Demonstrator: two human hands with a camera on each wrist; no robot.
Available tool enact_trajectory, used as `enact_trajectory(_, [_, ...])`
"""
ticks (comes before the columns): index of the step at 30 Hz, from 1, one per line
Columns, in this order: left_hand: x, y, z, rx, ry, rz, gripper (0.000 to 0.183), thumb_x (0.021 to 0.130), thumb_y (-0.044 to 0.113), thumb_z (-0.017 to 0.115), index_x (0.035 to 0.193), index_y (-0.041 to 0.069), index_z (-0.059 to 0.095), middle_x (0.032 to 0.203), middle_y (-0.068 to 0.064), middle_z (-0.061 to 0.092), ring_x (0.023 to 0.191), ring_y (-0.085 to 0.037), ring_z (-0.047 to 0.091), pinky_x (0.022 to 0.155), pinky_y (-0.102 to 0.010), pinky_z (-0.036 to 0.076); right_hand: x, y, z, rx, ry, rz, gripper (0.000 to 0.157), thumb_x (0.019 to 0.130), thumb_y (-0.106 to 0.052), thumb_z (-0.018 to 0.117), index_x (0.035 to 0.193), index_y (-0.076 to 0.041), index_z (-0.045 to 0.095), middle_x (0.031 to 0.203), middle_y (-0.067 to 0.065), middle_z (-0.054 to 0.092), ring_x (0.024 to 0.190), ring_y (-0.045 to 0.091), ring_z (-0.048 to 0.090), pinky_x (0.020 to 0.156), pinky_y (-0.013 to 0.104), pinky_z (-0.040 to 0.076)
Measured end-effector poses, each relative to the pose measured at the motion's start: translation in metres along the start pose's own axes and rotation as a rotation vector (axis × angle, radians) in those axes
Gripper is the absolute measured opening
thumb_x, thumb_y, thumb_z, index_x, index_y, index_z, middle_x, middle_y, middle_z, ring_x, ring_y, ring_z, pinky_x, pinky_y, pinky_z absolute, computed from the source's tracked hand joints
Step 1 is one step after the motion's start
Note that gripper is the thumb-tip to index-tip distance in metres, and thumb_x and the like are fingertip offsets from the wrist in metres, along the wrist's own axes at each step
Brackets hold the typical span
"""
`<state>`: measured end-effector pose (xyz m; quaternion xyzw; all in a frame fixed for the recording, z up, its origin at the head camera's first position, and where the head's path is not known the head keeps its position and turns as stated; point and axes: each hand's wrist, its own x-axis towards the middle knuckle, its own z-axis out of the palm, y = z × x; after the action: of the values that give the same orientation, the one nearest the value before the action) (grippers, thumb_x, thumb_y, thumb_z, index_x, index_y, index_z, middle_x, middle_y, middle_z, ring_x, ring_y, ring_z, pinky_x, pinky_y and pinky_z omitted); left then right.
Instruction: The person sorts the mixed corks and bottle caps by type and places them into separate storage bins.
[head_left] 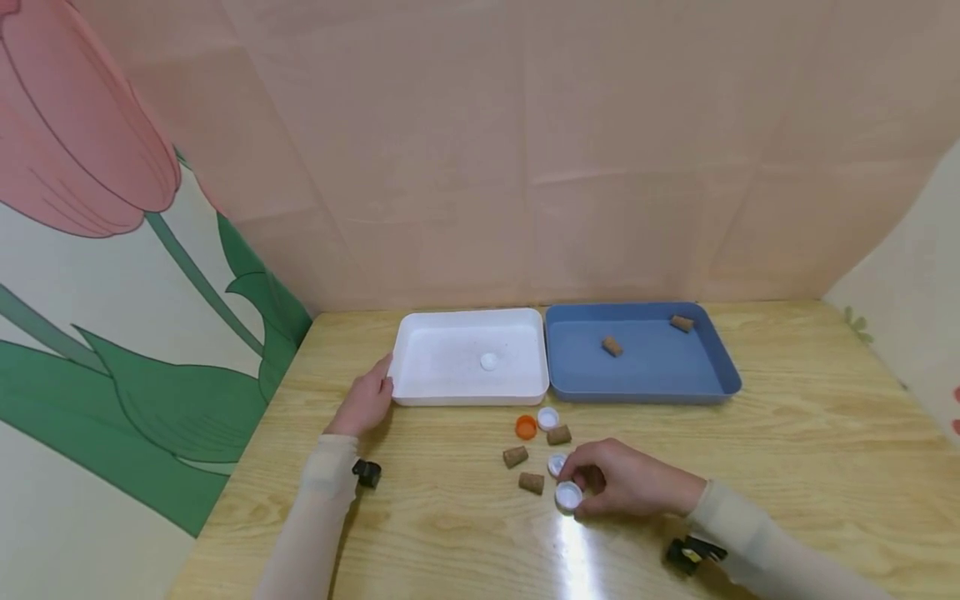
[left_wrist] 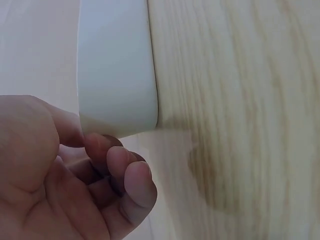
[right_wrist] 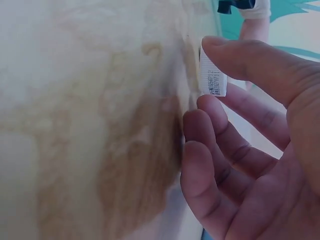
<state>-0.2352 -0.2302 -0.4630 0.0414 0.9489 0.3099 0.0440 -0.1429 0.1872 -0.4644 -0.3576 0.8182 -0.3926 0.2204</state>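
Note:
My right hand (head_left: 626,479) pinches a white bottle cap (head_left: 568,497) between thumb and index finger near the table's front. In the right wrist view, that cap (right_wrist: 212,75) shows a ribbed side with printed characters, and the other fingers curl loosely below it. Just beyond lies another white cap (head_left: 557,465), partly behind the fingers. My left hand (head_left: 364,402) holds the left end of the white tray (head_left: 465,400); the left wrist view shows the thumb and fingers at the tray's corner (left_wrist: 117,65). One white cap (head_left: 489,362) lies inside this tray.
A blue tray (head_left: 645,397) with two corks (head_left: 612,346) stands against the white one. Three corks (head_left: 532,482), an orange cap (head_left: 526,427) and a white cap (head_left: 548,418) lie on the wooden table (head_left: 427,517) before the trays. A pink cloth (head_left: 525,167) hangs behind.

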Motion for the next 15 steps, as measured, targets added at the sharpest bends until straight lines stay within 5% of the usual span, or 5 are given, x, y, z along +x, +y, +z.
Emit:
enact_trajectory(4, [0.000, 0.002, -0.002, 0.007, -0.010, -0.021, 0.055, 0.107, 0.016, 0.038, 0.158, 0.002, 0.024, 0.157, -0.020, 0.036, 0.132, -0.030, 0.048, 0.112, -0.050, 0.036, 0.000, -0.002, -0.004, -0.018, 0.022, 0.001, 0.026, 0.081, -0.019, 0.082, 0.105, -0.020, 0.071, 0.087, -0.008, 0.064, 0.073, 0.008, 0.058, 0.063, 0.024, 0.050])
enact_trajectory(15, [0.001, 0.006, -0.002, 0.021, -0.020, -0.050, 0.055, 0.107, 0.015, 0.039, 0.158, 0.003, 0.024, 0.155, -0.021, 0.039, 0.116, -0.029, 0.052, 0.105, -0.047, 0.041, 0.014, -0.014, -0.041, -0.127, 0.129, -0.001, 0.025, 0.085, -0.015, 0.079, 0.108, -0.022, 0.072, 0.089, -0.007, 0.065, 0.070, 0.007, 0.061, 0.061, 0.026, 0.052])
